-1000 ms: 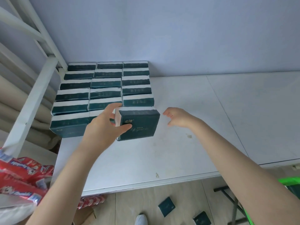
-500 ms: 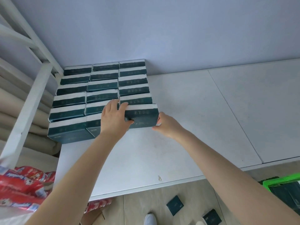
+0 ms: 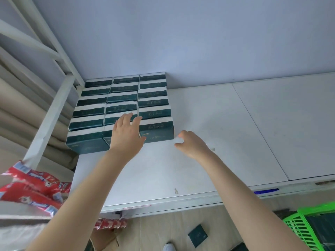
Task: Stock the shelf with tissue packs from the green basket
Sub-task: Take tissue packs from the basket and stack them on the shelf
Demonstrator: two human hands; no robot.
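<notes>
Here the white shelf (image 3: 208,142) meets a pale blue wall (image 3: 181,42); tissue packs (image 3: 123,105) fill its left corner. The left hand (image 3: 126,134) lies flat, fingers spread, across the front packs; the right hand (image 3: 192,144) hovers empty, loosely curled. The green basket (image 3: 306,225) stands on the floor, lower right.

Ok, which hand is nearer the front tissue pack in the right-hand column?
Left. The left hand lies over the left end of the front tissue pack, fingers spread and touching it. The right hand hangs just off the pack's right front corner, open and clear of it.
</notes>
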